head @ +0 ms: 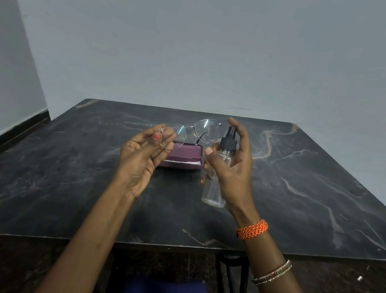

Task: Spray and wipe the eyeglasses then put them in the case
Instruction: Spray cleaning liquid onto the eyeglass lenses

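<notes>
While my left hand (pixel 145 151) pinches the thin wire-framed eyeglasses (pixel 190 131) by one lens rim, my right hand (pixel 230 162) grips the clear plastic spray bottle with a black pump top (pixel 219 172), aimed their way.

Both are lifted above the dark marbled worktop (pixel 305 187), over the shut purple case (pixel 185 156). I judge my fingertips may smudge that lens; so light a pinch could let the frame twist or drop, and mist could miss the far lens.

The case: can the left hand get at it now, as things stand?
Probably not yet. The left hand pinches the glasses above the purple case, so it is occupied, though nothing lies between them. The right hand holds the spray bottle.
</notes>
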